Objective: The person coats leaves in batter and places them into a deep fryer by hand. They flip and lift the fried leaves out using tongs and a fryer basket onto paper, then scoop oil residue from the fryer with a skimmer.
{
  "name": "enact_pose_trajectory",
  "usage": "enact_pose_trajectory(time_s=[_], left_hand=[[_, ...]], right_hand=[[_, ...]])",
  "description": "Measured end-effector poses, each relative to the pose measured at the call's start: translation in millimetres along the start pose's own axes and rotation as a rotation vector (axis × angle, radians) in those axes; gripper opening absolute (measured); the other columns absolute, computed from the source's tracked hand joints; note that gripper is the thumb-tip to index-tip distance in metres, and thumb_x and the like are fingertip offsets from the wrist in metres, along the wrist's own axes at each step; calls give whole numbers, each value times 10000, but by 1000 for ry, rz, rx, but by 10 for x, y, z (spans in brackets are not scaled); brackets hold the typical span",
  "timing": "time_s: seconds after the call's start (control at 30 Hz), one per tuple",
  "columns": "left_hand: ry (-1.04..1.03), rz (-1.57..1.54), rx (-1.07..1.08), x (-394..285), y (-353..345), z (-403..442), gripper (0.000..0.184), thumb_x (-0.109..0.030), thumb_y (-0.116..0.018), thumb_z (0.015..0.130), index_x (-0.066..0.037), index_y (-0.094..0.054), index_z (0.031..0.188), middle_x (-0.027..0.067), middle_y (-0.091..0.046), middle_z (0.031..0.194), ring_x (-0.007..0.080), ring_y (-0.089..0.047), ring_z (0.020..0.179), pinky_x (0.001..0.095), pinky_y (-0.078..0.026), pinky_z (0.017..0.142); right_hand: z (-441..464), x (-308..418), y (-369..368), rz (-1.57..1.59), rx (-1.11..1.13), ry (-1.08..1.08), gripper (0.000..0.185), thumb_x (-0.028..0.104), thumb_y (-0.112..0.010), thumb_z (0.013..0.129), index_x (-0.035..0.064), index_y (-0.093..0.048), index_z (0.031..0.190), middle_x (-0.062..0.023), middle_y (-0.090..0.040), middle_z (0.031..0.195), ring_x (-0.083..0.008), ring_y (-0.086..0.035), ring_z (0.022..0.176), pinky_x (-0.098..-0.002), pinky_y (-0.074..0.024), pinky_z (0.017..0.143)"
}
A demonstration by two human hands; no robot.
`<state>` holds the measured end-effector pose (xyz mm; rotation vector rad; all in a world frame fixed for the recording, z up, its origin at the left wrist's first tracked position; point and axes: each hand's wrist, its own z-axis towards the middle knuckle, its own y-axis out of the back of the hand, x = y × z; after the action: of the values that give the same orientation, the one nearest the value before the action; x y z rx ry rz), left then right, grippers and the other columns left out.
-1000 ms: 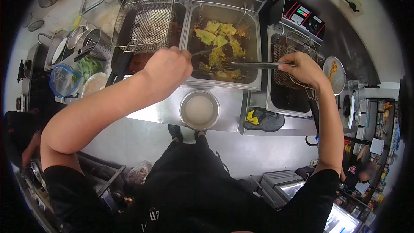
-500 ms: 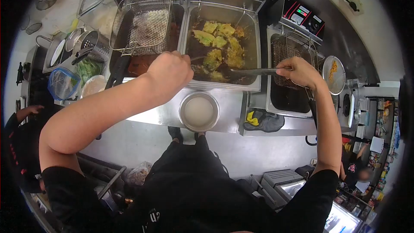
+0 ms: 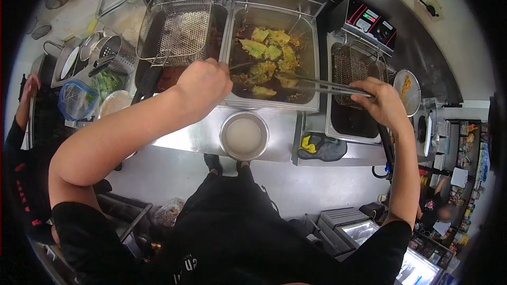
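Note:
Metal tongs (image 3: 330, 86) reach leftward from my right hand (image 3: 381, 100), which is closed around their end. Their tips are among green, golden-coated frying pieces (image 3: 262, 71) in the oil of the middle fryer (image 3: 311, 103). At that fryer's left edge, my left hand (image 3: 207, 82) is closed on a thin metal utensil (image 3: 241, 65) whose visible part points into the oil. Its grip end and kind are hidden by the fist. Below the fryer stands a round metal pot (image 3: 244, 136) with pale, cloudy liquid.
An empty wire basket (image 3: 182, 29) rests over the left fryer. Another basket (image 3: 356, 66) sits in the right fryer, beside a strainer (image 3: 407, 92) with orange bits. A dark cloth (image 3: 330, 149) lies at the counter's front. Other people (image 3: 24, 142) stand at both sides.
My right hand has moved slightly right and down, and the tongs now show two spread arms. Several frying pieces have shifted. The person at left has raised a hand.

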<state>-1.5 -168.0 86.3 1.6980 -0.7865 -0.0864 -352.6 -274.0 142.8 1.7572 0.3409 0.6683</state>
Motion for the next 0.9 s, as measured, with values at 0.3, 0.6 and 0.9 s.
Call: enact_pose_trajectory(time_s=[0.3, 0.6, 0.9], left_hand=[[0, 14, 2, -13, -1, 14, 215, -105, -619, 737, 3, -637, 922, 88, -588, 888, 199, -620, 807, 289, -517, 654], [41, 18, -7, 47, 90, -54, 187, -103, -618, 730, -12, -655, 889, 80, -593, 902, 194, -611, 824, 280, -516, 651], [24, 49, -29, 64, 100, -63, 226, -102, -607, 741, 6, -641, 938, 88, -601, 909, 204, -615, 814, 286, -519, 664]], right_hand=[[285, -424, -525, 358, 311, -248, 270, 245, -626, 883, -13, -690, 927, -62, -634, 690, -156, -589, 675, -310, -457, 657], [-18, -101, -199, 171, -43, 17, 157, 163, -659, 850, 31, -687, 931, -74, -625, 756, -216, -605, 683, -331, -471, 649], [-219, -14, -38, -408, -119, 239, 327, 167, -692, 751, 89, -650, 1066, -60, -597, 935, -266, -579, 885, -385, -479, 776]])
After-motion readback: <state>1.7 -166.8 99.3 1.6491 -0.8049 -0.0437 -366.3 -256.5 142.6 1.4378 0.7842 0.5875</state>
